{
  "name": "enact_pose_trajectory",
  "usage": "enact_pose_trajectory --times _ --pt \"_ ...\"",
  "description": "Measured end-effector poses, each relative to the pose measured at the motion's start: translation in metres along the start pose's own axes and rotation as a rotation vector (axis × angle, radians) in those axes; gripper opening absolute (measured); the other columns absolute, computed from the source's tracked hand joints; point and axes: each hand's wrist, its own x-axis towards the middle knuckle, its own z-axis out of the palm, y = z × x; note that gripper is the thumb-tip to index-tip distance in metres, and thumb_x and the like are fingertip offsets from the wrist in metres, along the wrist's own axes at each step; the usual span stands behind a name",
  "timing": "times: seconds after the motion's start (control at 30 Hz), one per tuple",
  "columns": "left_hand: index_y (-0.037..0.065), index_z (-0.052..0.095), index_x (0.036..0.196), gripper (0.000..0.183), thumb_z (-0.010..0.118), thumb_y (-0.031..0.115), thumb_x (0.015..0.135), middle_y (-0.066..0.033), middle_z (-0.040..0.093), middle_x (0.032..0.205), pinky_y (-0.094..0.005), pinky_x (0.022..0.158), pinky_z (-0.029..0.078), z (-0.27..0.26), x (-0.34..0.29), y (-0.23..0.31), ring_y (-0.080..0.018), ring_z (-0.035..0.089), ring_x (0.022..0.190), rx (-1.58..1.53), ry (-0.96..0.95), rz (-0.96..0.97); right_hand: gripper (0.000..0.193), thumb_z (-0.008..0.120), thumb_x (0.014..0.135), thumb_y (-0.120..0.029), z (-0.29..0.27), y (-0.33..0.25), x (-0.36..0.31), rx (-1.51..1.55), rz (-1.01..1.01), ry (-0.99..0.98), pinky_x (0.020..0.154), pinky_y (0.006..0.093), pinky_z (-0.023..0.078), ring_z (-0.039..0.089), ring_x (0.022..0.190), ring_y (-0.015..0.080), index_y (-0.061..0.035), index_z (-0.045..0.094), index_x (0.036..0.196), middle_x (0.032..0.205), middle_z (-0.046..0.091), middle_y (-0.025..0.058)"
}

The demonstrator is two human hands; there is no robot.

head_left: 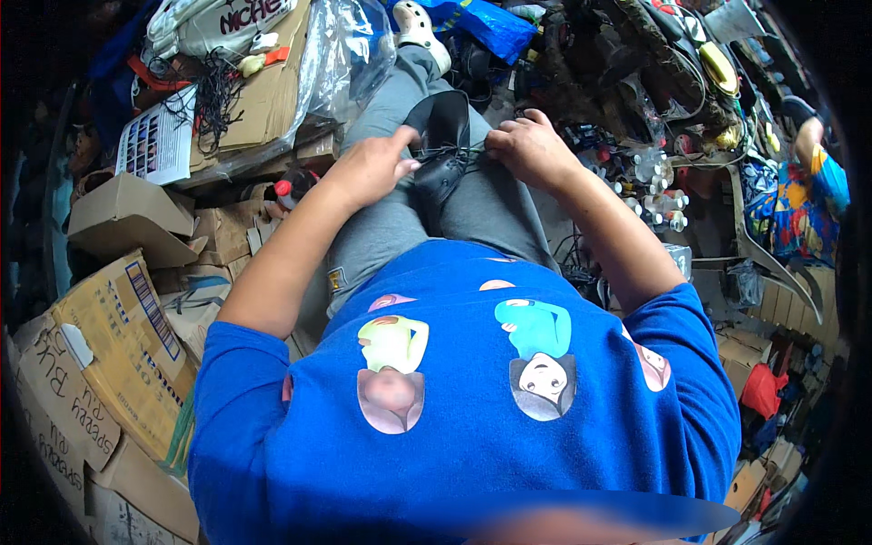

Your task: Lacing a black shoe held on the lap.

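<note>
A black lace-up shoe (442,173) rests on my lap between my thighs, its opening pointing away from me. Dark laces (447,151) run across its middle, and a strand stretches out to the right. At the shoe's left side is my left hand (374,170), thumb and forefinger spread apart by the laces; its other fingers are partly hidden. My right hand (530,150) is a little off the shoe's right side, fingers curled and pinched on the lace strand. The lace end inside that hand is hidden.
Cardboard boxes (127,331) crowd the left side. Beyond them lie flattened cardboard (263,100), clear plastic and a printed sheet (156,136). Several small bottles (668,204) stand at the right, near a curved metal piece (772,259). Another person's arm (808,141) shows at the far right.
</note>
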Motion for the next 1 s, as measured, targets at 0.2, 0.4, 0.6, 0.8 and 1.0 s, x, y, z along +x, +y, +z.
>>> enact_pose_trajectory --times 0.2,0.4,0.6,0.8,1.0 --pt "0.012 0.066 0.077 0.019 0.064 0.030 0.079 -0.0037 0.063 0.091 -0.0435 0.086 0.036 -0.017 -0.028 0.023 -0.0220 0.056 0.099 0.164 -0.101 0.258 0.007 0.054 0.080 -0.011 -0.005 -0.013 0.004 -0.082 -0.011 0.003 0.088 0.0428 0.037 0.062 0.088 0.0230 -0.0107 0.060 0.083 0.082 0.063 0.0063" --pt "0.013 0.065 0.099 0.018 0.060 0.018 0.082 -0.0069 0.065 0.094 -0.0418 0.084 0.040 0.004 0.024 0.001 -0.0257 0.058 0.100 0.206 -0.030 0.072 0.012 0.054 0.077 -0.013 -0.005 -0.018 0.018 -0.061 -0.032 -0.040 0.082 0.0412 0.039 0.065 0.075 0.0257 -0.0117 0.062 0.086 0.073 0.065 0.0069" --pt "0.012 0.063 0.094 0.013 0.056 0.015 0.083 -0.0052 0.064 0.091 -0.0442 0.083 0.041 0.013 0.045 0.006 -0.0270 0.059 0.096 0.237 -0.120 0.125 0.014 0.052 0.079 -0.014 0.002 -0.009 0.020 -0.144 0.003 -0.124 0.082 0.0419 0.040 0.064 0.076 0.0264 -0.0123 0.059 0.091 0.073 0.065 0.0075" --pt "0.012 0.059 0.093 0.015 0.055 0.009 0.079 -0.0056 0.061 0.089 -0.0443 0.083 0.039 -0.003 0.014 -0.007 -0.0256 0.057 0.096 0.374 -0.100 0.218 0.011 0.051 0.081 -0.014 0.019 0.014 0.005 0.033 -0.125 0.069 0.084 0.0410 0.041 0.061 0.081 0.0274 -0.0125 0.057 0.089 0.073 0.060 0.0091" --pt "0.008 0.060 0.088 0.015 0.056 0.004 0.074 -0.0105 0.060 0.085 -0.0421 0.076 0.042 -0.059 -0.084 -0.053 -0.0317 0.057 0.088 0.339 0.133 0.016 0.006 0.052 0.078 -0.010 0.023 0.038 -0.025 0.044 -0.039 0.094 0.090 0.0412 0.041 0.061 0.080 0.0291 -0.0104 0.054 0.083 0.071 0.060 0.0095"
